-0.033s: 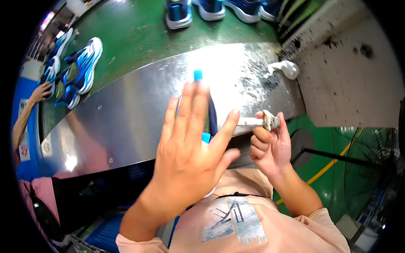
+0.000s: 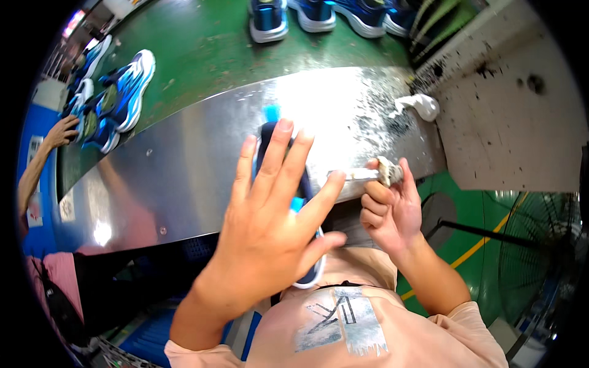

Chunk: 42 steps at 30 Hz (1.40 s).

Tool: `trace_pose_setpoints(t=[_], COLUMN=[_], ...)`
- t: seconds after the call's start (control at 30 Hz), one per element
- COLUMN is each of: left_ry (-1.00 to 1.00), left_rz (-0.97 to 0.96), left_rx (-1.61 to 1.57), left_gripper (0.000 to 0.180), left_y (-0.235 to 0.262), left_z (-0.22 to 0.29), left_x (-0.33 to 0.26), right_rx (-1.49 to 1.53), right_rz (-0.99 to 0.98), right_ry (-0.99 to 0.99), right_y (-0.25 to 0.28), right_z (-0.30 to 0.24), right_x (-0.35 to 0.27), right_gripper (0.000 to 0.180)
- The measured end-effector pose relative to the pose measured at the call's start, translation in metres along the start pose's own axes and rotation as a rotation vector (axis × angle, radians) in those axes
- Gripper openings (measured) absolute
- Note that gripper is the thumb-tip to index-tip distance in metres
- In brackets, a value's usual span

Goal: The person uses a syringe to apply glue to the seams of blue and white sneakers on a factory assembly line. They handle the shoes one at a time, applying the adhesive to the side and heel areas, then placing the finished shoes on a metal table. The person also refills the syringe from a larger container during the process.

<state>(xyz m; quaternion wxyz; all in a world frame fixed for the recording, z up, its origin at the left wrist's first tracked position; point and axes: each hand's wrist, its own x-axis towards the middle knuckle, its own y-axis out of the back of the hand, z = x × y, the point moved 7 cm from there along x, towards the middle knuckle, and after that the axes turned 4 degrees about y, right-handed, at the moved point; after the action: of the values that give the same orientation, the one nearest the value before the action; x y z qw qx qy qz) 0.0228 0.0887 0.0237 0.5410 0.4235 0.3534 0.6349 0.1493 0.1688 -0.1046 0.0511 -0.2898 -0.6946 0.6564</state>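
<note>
My left hand is held back-upward with its fingers spread, over a dark blue shoe with bright blue parts and a white sole. The hand hides most of the shoe, and I cannot tell how firmly it presses on it. The shoe's near end sticks out past the metal bench edge, close to my shirt. To the right, my right hand is closed, palm up, round a slim pale tool with a lumpy, whitish wrapped end. Its narrow shaft points left toward my left forefinger.
Several blue shoes stand on the green surface beyond the metal bench. More shoes are at left, where another person's hand touches one. A crumpled white piece lies beside the machine housing. A fan stands right.
My left hand's fingers have spread wider and more of the shoe shows beneath them. The bright blue part at its far end has shifted left. My right hand has barely moved.
</note>
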Motion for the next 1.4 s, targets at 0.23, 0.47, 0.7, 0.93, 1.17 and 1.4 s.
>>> trace_pose_setpoints(t=[0.23,0.47,0.7,0.93,1.17,1.4], left_ry=[-0.068,0.114,0.080,0.121,0.163,0.093], left_rz=[0.407,0.505,0.503,0.438,0.503,0.528], left_rx=[0.132,0.193,0.257,0.306,0.368,0.432], left_gripper=[0.016,0.017,0.018,0.017,0.032,0.032], left_y=[0.011,-0.003,-0.017,-0.021,-0.025,-0.018], left_z=[-0.041,-0.041,-0.037,-0.033,-0.031,-0.030], left_x=[-0.089,-0.111,-0.132,-0.141,-0.141,-0.124], right_rx=[-0.736,-1.127,-1.137,-1.200,-1.186,-0.779], right_rz=[-0.142,-0.237,-0.228,-0.144,-0.156,-0.150], right_ry=[-0.522,-0.531,-0.546,-0.486,-0.338,-0.128], right_y=[-0.092,-0.133,-0.118,-0.108,-0.087,-0.048], right_z=[0.063,0.073,0.044,0.010,-0.019,-0.027], right_x=[0.065,0.064,0.036,0.002,-0.038,-0.062], right_gripper=[0.060,0.072,0.071,0.079,0.081,0.078])
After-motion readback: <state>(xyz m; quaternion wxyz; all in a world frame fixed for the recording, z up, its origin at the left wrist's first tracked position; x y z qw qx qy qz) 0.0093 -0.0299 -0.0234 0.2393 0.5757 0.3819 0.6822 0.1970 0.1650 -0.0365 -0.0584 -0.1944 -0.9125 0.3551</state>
